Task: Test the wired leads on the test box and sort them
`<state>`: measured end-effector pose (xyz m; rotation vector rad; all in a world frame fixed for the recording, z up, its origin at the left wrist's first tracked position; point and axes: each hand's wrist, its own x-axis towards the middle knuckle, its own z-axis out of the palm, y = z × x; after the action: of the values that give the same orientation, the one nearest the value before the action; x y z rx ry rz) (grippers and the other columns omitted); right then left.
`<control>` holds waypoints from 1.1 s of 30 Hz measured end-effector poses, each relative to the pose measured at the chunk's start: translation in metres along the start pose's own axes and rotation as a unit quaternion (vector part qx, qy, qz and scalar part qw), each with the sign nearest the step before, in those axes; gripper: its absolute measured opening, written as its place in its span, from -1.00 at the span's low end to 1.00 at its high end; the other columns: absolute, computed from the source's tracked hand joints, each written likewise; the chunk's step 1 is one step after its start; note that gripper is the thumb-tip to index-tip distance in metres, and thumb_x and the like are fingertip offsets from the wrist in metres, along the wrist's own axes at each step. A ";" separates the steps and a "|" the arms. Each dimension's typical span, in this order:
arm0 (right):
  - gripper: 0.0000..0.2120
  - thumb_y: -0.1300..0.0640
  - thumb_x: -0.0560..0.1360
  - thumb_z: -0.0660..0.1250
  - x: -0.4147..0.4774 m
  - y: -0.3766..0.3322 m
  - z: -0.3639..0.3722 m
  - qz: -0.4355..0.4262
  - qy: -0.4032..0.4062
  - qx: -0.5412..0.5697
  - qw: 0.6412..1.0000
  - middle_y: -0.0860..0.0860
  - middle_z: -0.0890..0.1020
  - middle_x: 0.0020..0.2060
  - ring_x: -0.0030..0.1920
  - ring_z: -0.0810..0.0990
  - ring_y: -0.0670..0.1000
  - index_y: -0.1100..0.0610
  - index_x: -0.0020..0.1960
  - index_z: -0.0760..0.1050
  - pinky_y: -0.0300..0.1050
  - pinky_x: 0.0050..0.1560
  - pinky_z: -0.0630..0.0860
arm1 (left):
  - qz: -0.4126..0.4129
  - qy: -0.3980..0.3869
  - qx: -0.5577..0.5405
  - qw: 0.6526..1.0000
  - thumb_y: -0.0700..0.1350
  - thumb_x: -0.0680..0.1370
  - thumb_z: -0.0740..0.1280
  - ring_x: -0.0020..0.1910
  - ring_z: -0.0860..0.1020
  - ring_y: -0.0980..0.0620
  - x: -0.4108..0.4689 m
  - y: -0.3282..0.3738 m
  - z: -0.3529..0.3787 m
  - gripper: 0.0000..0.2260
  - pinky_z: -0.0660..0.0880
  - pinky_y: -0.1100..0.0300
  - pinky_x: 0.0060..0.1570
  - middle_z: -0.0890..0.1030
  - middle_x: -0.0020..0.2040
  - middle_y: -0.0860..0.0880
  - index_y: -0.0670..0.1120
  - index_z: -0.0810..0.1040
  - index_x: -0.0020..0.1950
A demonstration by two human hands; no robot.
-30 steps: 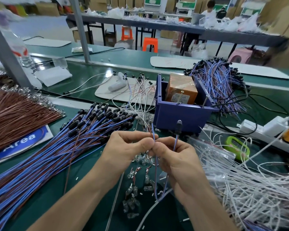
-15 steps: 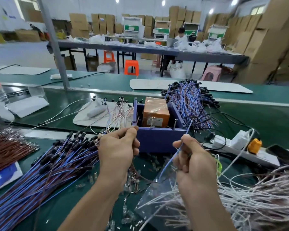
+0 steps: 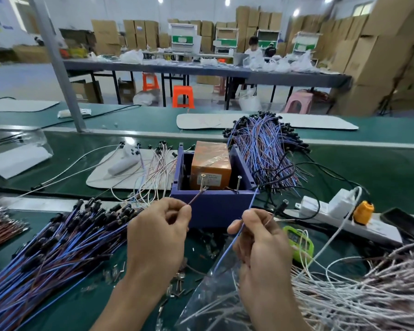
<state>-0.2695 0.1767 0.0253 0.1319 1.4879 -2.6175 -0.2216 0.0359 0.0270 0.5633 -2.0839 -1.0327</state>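
A second ago the two hands sat knuckle to knuckle close to the body, working one lead between them. Now they have parted and lifted it to the purple test box (image 3: 210, 207), which stands just beyond the fingertips. The left hand (image 3: 155, 237) pinches the brown wire (image 3: 196, 195) between thumb and forefinger, its other fingers curled in. The wire's bare end runs up and away from that pinch to the left screw post (image 3: 202, 181) at the box's near wall, where it looks to be touching. The right hand (image 3: 261, 249) is clamped on the blue wire (image 3: 249, 206) in the same way. From its fingertips the wire slants up and rightward toward the box's front corner, beside the right screw post (image 3: 238, 181) rather than on it, so that contact appears not yet made. The rest of the blue wire trails down under the right palm. For the task, this suggests preparation is over and the test itself is starting: one end seems seated, while the other needs a small move leftward. Sorting waits on the result. The heap of blue-and-brown leads (image 3: 58, 247) lies left of the left knuckles, and a second bundle (image 3: 263, 144) lies beyond the box, well past the right fingertips.
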 end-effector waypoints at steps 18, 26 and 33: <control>-0.62 0.27 0.58 0.35 0.006 0.007 -0.005 -0.016 -0.032 -0.025 0.999 0.09 0.59 -0.44 -0.42 0.43 0.02 -0.07 -0.34 0.62 -0.18 -0.36 0.39 | 0.209 0.015 0.134 0.969 -0.10 0.49 0.56 -0.47 0.54 0.07 0.029 -0.017 -0.010 -0.92 0.55 0.06 -0.41 0.59 -0.43 0.14 0.05 0.70 -0.16; -0.60 0.26 0.59 0.36 0.006 0.005 -0.006 -0.005 -0.025 -0.026 0.999 0.08 0.58 -0.45 -0.44 0.43 0.00 -0.08 -0.36 0.62 -0.17 -0.39 0.39 | 0.168 0.024 0.119 0.978 -0.10 0.49 0.54 -0.50 0.52 0.10 0.029 -0.017 -0.008 -0.91 0.41 0.32 -0.39 0.56 -0.47 0.16 0.04 0.69 -0.18; -0.74 0.23 0.59 0.39 0.004 0.004 -0.006 0.035 0.002 -0.038 0.999 0.08 0.58 -0.45 -0.47 0.46 -0.03 0.02 -0.26 0.52 -0.24 -0.47 0.38 | 0.150 0.019 0.106 0.983 -0.12 0.49 0.55 -0.50 0.51 0.14 0.027 -0.015 -0.006 -0.90 0.35 0.39 -0.38 0.54 -0.47 0.18 0.03 0.68 -0.20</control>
<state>-0.2730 0.1791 0.0183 0.1791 1.5522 -2.5044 -0.2338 0.0065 0.0281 0.3523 -2.1759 -0.6285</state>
